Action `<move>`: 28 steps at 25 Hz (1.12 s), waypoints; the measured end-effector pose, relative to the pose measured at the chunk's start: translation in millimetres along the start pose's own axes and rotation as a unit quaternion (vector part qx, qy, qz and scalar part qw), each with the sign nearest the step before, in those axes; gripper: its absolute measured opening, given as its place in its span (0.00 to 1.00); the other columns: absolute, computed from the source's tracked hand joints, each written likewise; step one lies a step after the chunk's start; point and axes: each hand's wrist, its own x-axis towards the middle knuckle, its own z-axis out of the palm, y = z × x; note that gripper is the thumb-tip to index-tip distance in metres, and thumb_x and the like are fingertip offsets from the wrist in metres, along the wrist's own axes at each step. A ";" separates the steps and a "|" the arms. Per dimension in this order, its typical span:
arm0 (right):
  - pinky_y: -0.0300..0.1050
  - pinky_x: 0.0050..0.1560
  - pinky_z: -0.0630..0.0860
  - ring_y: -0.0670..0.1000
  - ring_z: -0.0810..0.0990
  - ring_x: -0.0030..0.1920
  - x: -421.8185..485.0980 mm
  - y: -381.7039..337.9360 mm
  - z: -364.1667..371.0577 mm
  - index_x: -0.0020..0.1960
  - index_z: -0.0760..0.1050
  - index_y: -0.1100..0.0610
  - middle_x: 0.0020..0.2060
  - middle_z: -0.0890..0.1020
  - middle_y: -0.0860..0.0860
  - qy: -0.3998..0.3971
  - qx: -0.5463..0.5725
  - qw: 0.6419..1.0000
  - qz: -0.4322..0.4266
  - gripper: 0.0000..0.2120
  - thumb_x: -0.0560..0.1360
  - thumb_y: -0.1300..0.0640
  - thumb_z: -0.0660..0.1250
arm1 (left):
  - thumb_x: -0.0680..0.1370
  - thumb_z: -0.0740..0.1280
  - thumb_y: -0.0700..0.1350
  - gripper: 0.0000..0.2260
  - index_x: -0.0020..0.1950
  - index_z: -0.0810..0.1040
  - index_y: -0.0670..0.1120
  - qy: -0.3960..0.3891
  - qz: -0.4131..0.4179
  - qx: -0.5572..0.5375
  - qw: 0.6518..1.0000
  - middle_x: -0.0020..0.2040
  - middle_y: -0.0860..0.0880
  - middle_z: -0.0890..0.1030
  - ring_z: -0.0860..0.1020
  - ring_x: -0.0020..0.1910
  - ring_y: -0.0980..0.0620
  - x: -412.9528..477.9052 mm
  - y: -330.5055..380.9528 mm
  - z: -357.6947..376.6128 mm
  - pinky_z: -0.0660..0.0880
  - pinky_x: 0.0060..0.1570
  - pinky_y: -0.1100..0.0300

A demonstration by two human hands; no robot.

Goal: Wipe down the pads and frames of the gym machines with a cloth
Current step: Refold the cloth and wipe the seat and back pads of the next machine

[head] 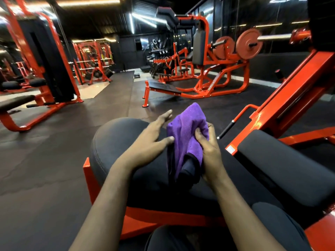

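Legible text: none.
Lettering (pixel 211 86), dark, on lower tube of far orange machine frame (pixel 224 91): too small to read.
Sticker (pixel 230 149), white and red, on near orange frame beside black pad (pixel 282 160): print blurred.

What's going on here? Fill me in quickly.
A person is cleaning a gym machine. Their right hand holds a bunched purple cloth over the round black pad, which sits on an orange frame. The left hand is open beside the cloth, thumb at its edge. The cloth is not spread flat on the pad right now.
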 end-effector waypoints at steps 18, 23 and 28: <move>0.48 0.48 0.73 0.46 0.77 0.43 48.5 -54.2 -8.1 0.48 0.81 0.57 0.40 0.82 0.49 -0.050 -0.243 0.968 -0.043 0.10 0.74 0.50 0.70 | 0.77 0.65 0.41 0.06 0.51 0.80 0.47 -0.120 -0.072 0.242 0.960 0.44 0.51 0.82 0.78 0.44 0.52 47.3 74.8 -69.1 0.74 0.44 0.58; 0.49 0.45 0.70 0.50 0.73 0.40 56.6 -53.7 0.5 0.40 0.77 0.58 0.35 0.78 0.50 -0.020 -0.244 0.970 0.008 0.09 0.71 0.52 0.69 | 0.79 0.59 0.40 0.03 0.49 0.71 0.43 -0.080 -0.114 0.272 0.952 0.46 0.43 0.78 0.76 0.47 0.42 41.2 54.1 -44.8 0.65 0.40 0.55; 0.45 0.39 0.65 0.48 0.69 0.38 54.9 -92.9 3.7 0.34 0.73 0.54 0.32 0.73 0.49 0.012 -0.209 0.978 -0.007 0.09 0.72 0.62 0.66 | 0.79 0.56 0.36 0.09 0.57 0.68 0.45 0.012 -0.040 0.128 0.991 0.37 0.43 0.80 0.79 0.28 0.46 33.8 84.9 -51.1 0.77 0.28 0.53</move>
